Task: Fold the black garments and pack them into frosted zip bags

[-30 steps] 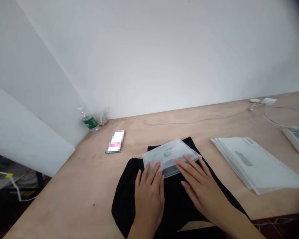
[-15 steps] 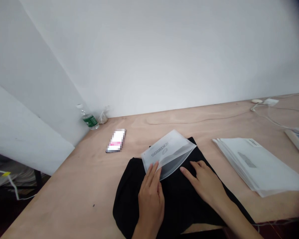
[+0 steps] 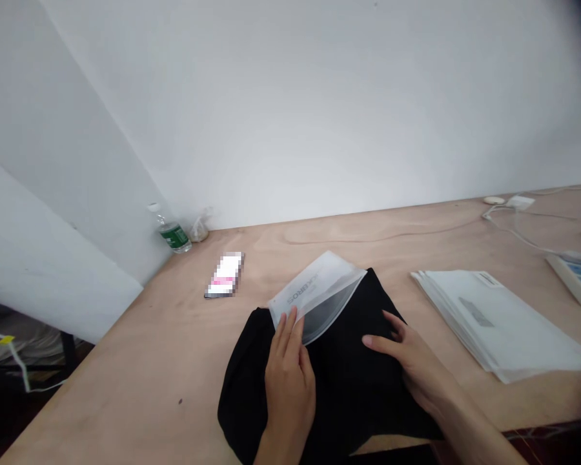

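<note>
Head view: your left grip (image 3: 290, 378) rests its nearly straight fingers at the eight-o'clock end of the translucent bag (image 3: 314, 284); I cannot tell if it pinches. Your right grip (image 3: 411, 358) is wide, over the black cloth (image 3: 346, 384), with nothing seen held, and farther from the bag, which lies at its ten o'clock. Beyond, the bag's long axis runs toward two o'clock, its mouth parted toward five.

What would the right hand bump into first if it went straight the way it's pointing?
Probably the open edge of the frosted bag, ahead of the right hand. Depth is unclear, so it might brush the black cloth first.
</note>
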The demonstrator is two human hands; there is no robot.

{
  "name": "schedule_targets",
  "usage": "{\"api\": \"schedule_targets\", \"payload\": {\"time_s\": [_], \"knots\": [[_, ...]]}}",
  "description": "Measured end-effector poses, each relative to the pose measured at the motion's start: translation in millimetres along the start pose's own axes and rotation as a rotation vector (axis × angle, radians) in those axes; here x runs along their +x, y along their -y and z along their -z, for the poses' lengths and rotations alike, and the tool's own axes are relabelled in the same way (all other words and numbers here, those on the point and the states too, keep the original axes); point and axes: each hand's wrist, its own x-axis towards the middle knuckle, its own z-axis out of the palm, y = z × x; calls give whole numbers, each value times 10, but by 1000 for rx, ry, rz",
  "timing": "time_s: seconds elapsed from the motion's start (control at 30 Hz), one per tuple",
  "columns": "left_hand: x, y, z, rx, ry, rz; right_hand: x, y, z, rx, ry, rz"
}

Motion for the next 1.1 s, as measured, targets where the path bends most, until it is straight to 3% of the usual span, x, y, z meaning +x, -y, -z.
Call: {"api": "schedule_targets", "payload": {"time_s": [0.07,0.17,0.27,0.47,0.63,0.7,0.83,1.0,1.1], "knots": [[56,-38,-5,10,-8,24,-199,55,78,161,75,-112],[123,-87,-50,19,-7,12,-438,76,175,274,26,-233],[144,-125,-94,22,24,-44,-504,48,153,358,2,-259],[85,-240,-74,8,211,-204,-233,57,6,426,-28,-230],[22,-368,-133,49,203,-251,-119,47,-52,586,-169,-56],[14,-416,-161,58,221,-288,-140,21,-102,616,-149,-18],[16,-472,-174,72,272,-362,-167,-6,-222,719,-40,-76],[16,-447,-116,67,349,-501,-64,1,-317,879,-126,-172],[35,-394,-72,35,374,-536,23,-54,-354,865,-97,-166]]}}
